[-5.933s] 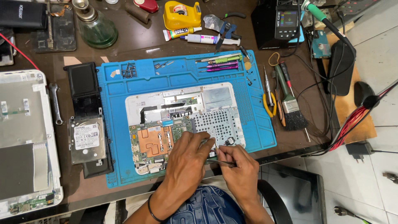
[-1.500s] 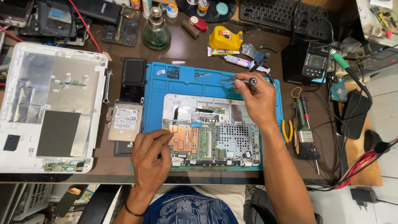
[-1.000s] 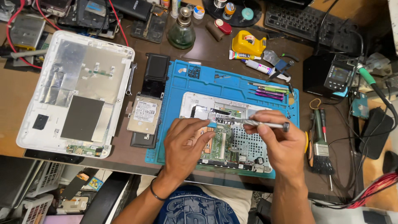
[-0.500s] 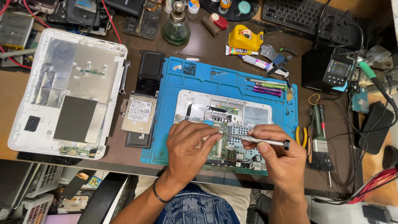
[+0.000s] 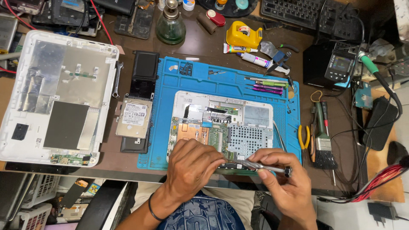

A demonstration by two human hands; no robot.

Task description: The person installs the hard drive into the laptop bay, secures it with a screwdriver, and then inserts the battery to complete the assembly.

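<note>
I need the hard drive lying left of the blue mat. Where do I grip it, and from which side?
Probably pinch the hard drive across its two long edges, coming from above. It lies flat, label up, resting on a black slab, so its edges stand slightly proud. The near short end overlaps nothing visible and looks free too.

Brown desk (image 5: 204,47), blue mat (image 5: 230,83), probably glass bottle (image 5: 170,27)

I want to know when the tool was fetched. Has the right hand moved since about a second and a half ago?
Yes. The right hand was up by the tools at the blue mat's far edge; it now grips a screwdriver at the mat's near edge.
</note>
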